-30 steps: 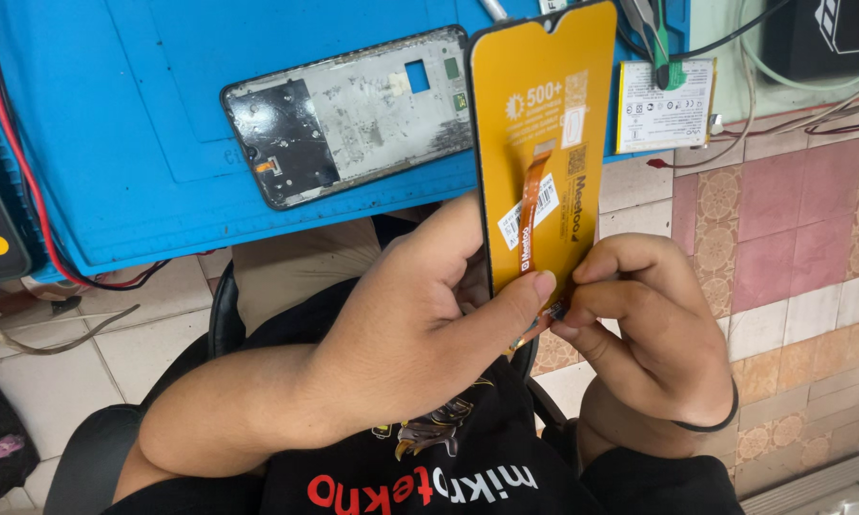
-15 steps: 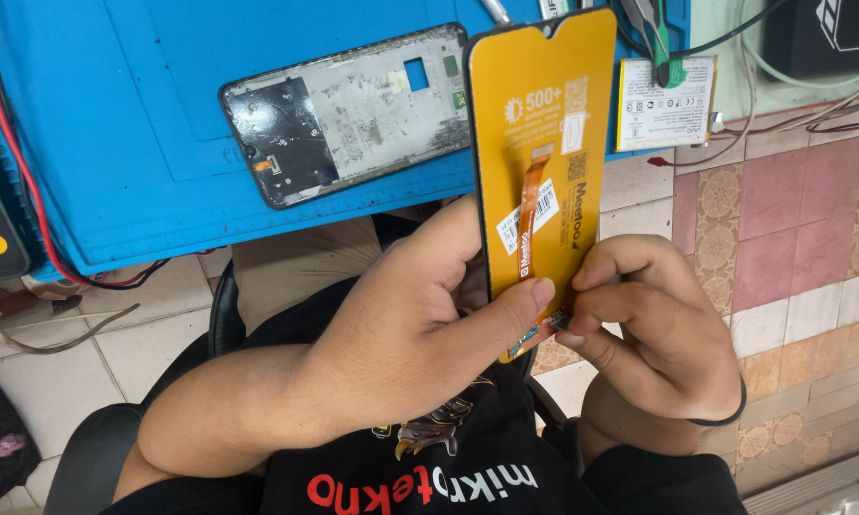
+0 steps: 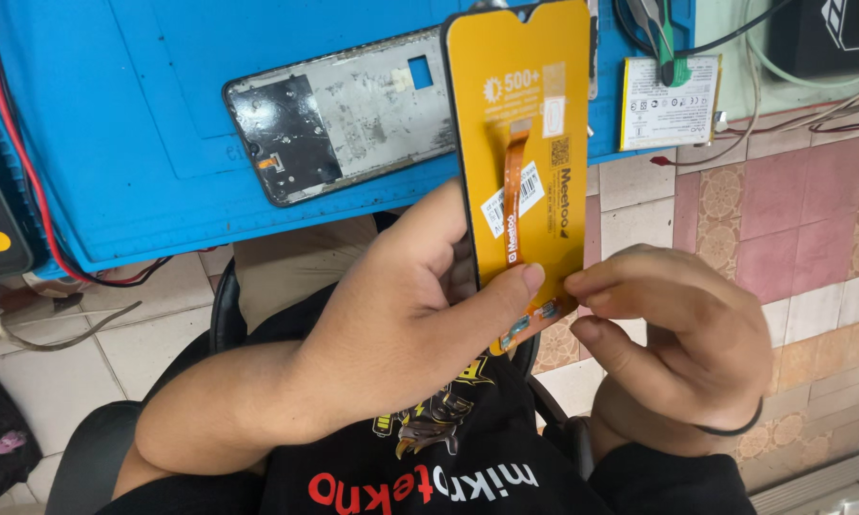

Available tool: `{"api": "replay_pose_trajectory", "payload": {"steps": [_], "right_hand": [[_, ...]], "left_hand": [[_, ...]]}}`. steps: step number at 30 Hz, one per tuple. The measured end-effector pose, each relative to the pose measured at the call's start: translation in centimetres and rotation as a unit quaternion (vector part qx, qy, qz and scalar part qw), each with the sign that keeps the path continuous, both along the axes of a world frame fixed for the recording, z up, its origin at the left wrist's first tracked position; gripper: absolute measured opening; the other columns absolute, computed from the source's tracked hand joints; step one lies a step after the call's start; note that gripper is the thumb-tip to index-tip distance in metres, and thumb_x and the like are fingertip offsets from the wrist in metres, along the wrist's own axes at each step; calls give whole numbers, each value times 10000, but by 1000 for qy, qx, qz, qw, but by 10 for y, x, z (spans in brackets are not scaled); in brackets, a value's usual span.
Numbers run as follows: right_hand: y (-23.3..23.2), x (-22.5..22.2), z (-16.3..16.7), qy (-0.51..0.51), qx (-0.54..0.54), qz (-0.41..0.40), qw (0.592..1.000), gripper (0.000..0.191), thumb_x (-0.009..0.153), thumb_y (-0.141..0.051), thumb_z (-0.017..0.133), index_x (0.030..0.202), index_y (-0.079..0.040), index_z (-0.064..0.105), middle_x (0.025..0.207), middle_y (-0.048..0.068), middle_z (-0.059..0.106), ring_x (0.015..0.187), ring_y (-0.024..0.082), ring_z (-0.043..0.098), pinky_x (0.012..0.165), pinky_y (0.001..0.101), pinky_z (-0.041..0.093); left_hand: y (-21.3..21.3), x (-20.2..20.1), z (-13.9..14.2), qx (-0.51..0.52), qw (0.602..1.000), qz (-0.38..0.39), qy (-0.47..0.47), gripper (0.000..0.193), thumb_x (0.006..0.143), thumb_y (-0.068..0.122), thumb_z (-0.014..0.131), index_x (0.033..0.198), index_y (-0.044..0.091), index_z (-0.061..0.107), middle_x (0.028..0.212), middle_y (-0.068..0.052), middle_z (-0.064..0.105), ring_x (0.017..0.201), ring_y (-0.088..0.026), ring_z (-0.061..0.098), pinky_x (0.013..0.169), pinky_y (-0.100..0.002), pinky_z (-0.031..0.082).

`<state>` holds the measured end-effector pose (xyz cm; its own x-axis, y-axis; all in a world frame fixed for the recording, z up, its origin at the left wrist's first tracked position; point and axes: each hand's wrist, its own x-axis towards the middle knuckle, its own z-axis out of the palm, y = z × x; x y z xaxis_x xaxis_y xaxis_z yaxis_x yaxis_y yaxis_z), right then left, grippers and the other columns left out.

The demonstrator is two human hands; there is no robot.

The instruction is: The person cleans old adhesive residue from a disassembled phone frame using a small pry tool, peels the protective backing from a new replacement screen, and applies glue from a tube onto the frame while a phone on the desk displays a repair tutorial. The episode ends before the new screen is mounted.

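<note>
Yellow-backed replacement phone screen panel (image 3: 530,143), flat, glossy, rigid, stands centre frame with its long axis near vertical, lower end in both hands. Left hand (image 3: 401,324) grasps the lower edge, thumb pressed on the back. Right hand (image 3: 677,343) pinches the free tip of the thin orange flex ribbon (image 3: 513,191) just below the panel; right is nearer that tip. Stripped grey phone frame (image 3: 344,114) lies upper left on the blue rubbery mat (image 3: 115,114); white rectangular battery (image 3: 668,100) upper right.

Work surface: blue rubber repair mat (image 3: 115,124) covering the bench top.
Floor: pale square ceramic tiles (image 3: 115,334) at left; pink and brown patterned tiles (image 3: 792,219) at right.
Seat: black chair (image 3: 86,458), partly visible below.
Light: even, bright, without hard shadows.
</note>
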<state>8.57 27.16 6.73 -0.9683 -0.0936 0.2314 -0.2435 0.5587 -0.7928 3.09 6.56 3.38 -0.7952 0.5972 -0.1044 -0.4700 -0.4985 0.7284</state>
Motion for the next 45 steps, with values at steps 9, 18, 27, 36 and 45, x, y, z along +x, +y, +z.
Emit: {"api": "replay_pose_trajectory", "payload": {"steps": [9,18,27,36,45], "right_hand": [[-13,-12,23,33,170,37,984,345,738,42,851,1003,-40,647,911,95,735,836,246,737,754,361,564],[-14,0,2,-4,62,-57,996,637,729,-11,894,1271,-30,559,1204,125,546,988,178,636,836,280,530],[-9,10,-31,-139,-326,-82,931,567,941,50,743,1430,42,457,1205,144,635,1048,178,662,931,286,564],[-12,10,-46,-169,-362,-68,914,551,924,150,667,1423,51,454,1208,151,651,1114,186,663,959,313,570],[16,-9,-43,-136,-168,-123,969,264,921,10,700,1174,68,654,1079,114,689,938,142,639,843,256,527]], "left_hand": [[-8,-6,9,3,999,-13,-30,392,1083,-12,555,1459,-42,450,1210,-89,669,1018,-87,674,853,-257,602],[-9,-3,9,-4,1000,-16,-8,411,1087,-24,563,1478,-50,440,1199,-99,670,1006,-91,670,833,-255,593],[-13,-5,9,18,1000,-4,-12,431,1065,-7,537,1475,-38,405,1396,-111,609,1280,-148,629,1099,-312,560],[-12,2,-2,1,1000,5,-16,403,1067,-17,570,1450,-40,446,1331,-107,630,1196,-142,647,1014,-336,581],[-17,-8,2,-95,993,51,56,318,1044,25,627,1343,-31,536,1249,-120,691,1143,-176,686,1006,-361,566]]}}
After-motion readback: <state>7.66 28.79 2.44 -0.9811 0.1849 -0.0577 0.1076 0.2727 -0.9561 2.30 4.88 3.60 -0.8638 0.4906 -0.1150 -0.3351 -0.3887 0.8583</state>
